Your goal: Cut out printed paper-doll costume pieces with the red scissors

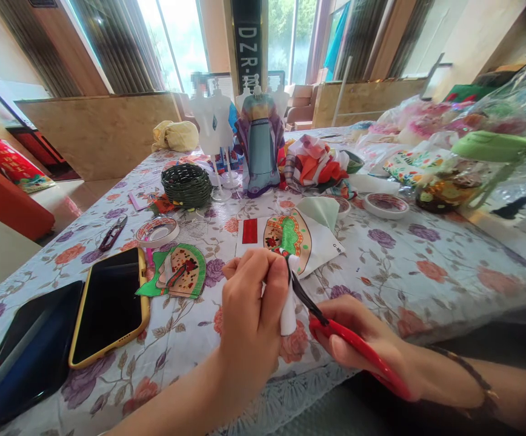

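My left hand (pixel 250 315) is closed around a small white piece of folded fabric (pixel 289 303), held upright above the table's front edge. My right hand (pixel 358 342) grips red-handled scissors (pixel 336 330); their dark blades (pixel 303 293) point up and left and touch the top of the white piece. Just behind the hands lies a white sheet (pixel 317 242) printed with a green, red and orange pattern (pixel 288 235). A cut-out of the same sort of pattern (pixel 179 271) lies to the left.
A floral tablecloth (pixel 426 266) covers the table. At the front left lie a yellow-cased phone (pixel 108 306) and a dark tablet (pixel 26 354). A tape roll (pixel 157 230), thread snips (pixel 113 233), a woven basket (pixel 186 184), small dress forms (pixel 259 142), fabric scraps (pixel 317 160) and a green-lidded jar (pixel 467 172) stand farther back.
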The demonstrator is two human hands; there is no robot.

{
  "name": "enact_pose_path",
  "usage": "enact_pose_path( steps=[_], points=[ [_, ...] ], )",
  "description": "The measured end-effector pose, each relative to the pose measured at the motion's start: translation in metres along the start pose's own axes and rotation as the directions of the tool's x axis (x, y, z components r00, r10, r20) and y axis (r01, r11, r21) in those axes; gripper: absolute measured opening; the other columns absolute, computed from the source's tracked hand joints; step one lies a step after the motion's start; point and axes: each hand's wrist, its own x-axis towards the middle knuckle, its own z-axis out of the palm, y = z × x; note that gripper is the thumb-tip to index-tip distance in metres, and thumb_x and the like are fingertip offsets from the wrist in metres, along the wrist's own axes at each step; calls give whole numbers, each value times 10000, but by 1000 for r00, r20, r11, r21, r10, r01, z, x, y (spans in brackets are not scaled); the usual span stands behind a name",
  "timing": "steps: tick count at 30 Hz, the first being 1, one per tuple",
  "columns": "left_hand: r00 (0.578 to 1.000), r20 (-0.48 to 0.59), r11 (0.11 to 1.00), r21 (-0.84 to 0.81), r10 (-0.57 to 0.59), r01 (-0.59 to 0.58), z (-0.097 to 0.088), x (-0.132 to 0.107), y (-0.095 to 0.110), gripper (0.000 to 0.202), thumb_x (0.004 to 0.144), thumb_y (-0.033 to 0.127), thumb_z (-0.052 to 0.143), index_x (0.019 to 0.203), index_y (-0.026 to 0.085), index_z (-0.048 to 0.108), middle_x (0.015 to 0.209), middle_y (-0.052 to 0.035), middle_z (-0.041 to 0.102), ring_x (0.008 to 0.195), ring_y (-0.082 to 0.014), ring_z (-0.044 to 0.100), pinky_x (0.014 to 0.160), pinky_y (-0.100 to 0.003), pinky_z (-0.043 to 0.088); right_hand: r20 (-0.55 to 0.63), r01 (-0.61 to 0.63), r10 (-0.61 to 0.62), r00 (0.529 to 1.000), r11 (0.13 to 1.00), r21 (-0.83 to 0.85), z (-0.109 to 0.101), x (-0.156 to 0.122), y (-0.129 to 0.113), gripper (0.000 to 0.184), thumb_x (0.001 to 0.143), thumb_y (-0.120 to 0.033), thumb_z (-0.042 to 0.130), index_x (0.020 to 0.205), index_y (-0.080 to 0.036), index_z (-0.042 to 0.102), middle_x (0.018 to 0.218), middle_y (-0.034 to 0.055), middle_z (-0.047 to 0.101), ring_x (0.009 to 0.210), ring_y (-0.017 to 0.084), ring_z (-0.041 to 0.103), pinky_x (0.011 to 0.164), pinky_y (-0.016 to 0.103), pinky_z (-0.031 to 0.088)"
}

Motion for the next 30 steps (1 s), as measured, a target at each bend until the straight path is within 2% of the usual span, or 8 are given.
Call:
enact_pose_path(
  steps=[4,9,13,19,24,30],
  points=[
    [1000,-21,1000,25,6,-5,-1,0,-1,309,970,143,401,670,213,389,593,50,419,595,-118,424,576,-325,292,32,11,-12,999,999,31,3,0,1,489,889,-628,546,737,-164,541,655,-35,373,571,98,279,516,250,242],
    [999,-50,999,53,-5,8,-2,1,-2,304,972,147,398,676,218,394,604,45,456,585,-121,440,556,-329,289,-5,52,-52,999,993,108,4,-5,21,456,880,-613,573,732,-188,501,619,-57,323,524,92,242,482,252,212],
    [1000,-30,999,39,4,-2,-1,2,-2,307,974,146,395,675,216,385,610,47,452,605,-120,449,580,-329,297,58,56,-66,996,986,156,-1,-7,30,426,900,-586,575,789,-178,536,645,-48,367,529,88,273,487,247,232],
    [1000,4,1000,16,12,-12,-1,0,-2,310,986,150,387,683,215,394,598,55,416,609,-119,428,608,-328,300,92,34,-48,995,988,150,-6,-3,23,472,901,-601,569,751,-154,552,597,-59,355,520,79,263,459,246,181],
    [1000,5,1000,17,15,-15,-1,-1,-2,311,987,152,385,683,217,397,589,51,409,592,-124,413,598,-333,299,79,35,-45,996,992,124,-6,-1,18,459,914,-586,563,810,-143,622,601,-59,365,513,78,289,452,234,208],
    [1000,3,1000,7,8,-8,-1,0,-2,314,978,143,386,672,214,394,589,52,421,601,-122,420,598,-329,297,78,-3,-5,997,995,99,-3,2,8,513,872,-646,570,745,-150,592,580,-57,358,507,86,295,451,237,220]
  ],
)
